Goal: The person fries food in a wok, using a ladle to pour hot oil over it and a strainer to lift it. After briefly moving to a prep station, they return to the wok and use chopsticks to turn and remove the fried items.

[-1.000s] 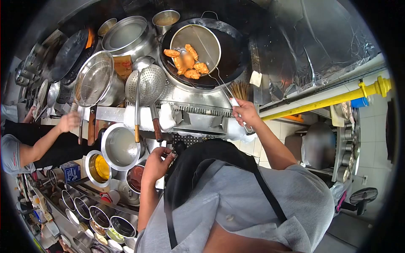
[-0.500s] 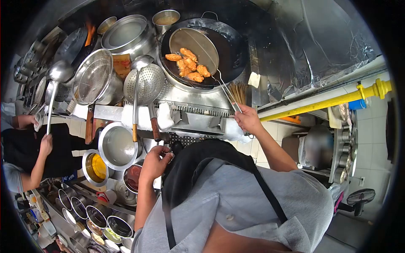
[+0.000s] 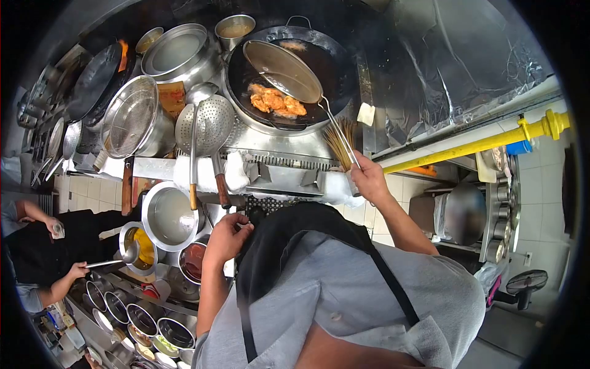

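Observation:
My right hand (image 3: pixel 369 179) is closed around the long metal handle of a fine-mesh strainer (image 3: pixel 283 71). The strainer is tilted above a black wok (image 3: pixel 337 46) with dark oil in it. Browned fried pieces, which look like chicken wings (image 3: pixel 276 103), sit bunched in the oil below the strainer's lower edge. Another piece (image 3: pixel 293 45) lies near the wok's far side. My left hand (image 3: pixel 228 237) hangs by my apron, loosely curled, thumb and fingers apart, with nothing visible in it. Close to it is the wooden handle end of a perforated skimmer (image 3: pixel 206 123).
A bamboo brush (image 3: pixel 340 144) stands right of the wok. Left are a ladle (image 3: pixel 201 93), a wire strainer (image 3: pixel 130 117) and a lidded pot (image 3: pixel 178 52). A co-worker's hand (image 3: pixel 77 270) holds a ladle at a pot of yellow liquid (image 3: pixel 142 249). A yellow pipe (image 3: pixel 479 147) runs along the right.
The strainer has tipped over, and the browned pieces have gone from it into the wok's oil. My right hand moved slightly right and down. The co-worker's ladle swung down to the yellow pot.

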The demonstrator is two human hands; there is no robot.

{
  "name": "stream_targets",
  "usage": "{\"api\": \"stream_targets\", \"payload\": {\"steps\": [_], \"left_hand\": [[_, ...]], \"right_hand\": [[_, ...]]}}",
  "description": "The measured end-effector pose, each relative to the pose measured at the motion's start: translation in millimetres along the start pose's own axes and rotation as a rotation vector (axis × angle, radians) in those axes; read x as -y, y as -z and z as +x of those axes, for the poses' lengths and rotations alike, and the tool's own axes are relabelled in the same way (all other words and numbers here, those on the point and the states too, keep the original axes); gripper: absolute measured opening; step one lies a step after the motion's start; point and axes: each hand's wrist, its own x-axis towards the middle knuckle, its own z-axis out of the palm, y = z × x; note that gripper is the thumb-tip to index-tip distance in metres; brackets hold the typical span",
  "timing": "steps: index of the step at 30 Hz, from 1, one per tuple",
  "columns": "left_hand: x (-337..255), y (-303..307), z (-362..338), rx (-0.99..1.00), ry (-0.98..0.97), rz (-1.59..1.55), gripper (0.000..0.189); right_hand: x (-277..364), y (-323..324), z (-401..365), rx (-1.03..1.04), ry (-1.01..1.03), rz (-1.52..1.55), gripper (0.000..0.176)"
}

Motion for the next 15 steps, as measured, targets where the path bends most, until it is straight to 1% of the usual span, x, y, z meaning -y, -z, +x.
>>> {"api": "stream_targets", "payload": {"steps": [3,5,6,8,9,11,12,13,14,15], "left_hand": [[3.7,-2.7,0.6,0.047,-0.012,-0.022,0.027],[0.2,-2.3,-0.5,0.053,0.004,-0.018,0.027],[-2.8,-1.8,-1.5,0.050,0.001,-0.018,0.027],[-8.3,-0.2,-4.1,0.043,0.028,-0.001,0.026],[-8.2,0.1,-4.9,0.037,0.025,0.002,0.026],[-6.4,-1.0,-7.6,0.030,0.005,-0.020,0.025],[-5.2,-1.8,-8.8,0.027,-0.004,-0.015,0.025],[-3.5,-2.4,-9.9,0.014,-0.017,-0.015,0.024],[-1.6,-2.8,-10.9,0.000,-0.030,-0.016,0.024],[-0.1,-3.1,-12.3,-0.004,-0.017,-0.026,0.025]], "right_hand": [[28.9,12.4,1.1,0.020,-0.013,0.033,0.036],[37.4,22.8,11.5,0.063,-0.095,0.133,0.036],[38.7,27.2,20.4,0.063,-0.091,0.133,0.036],[41.3,36.4,45.1,-0.070,-0.081,0.029,0.036],[43.1,42.0,59.7,-0.070,-0.074,0.032,0.036],[46.8,56.3,88.5,-0.186,-0.023,-0.371,0.038],[36.9,60.3,104.1,-0.194,-0.018,-0.368,0.038],[17.9,60.9,122.4,-0.246,-0.005,-0.455,0.039],[25.1,57.3,128.3,-0.298,0.009,-0.542,0.041],[45.5,50.2,123.9,-0.286,-0.172,-0.305,0.042]]}}
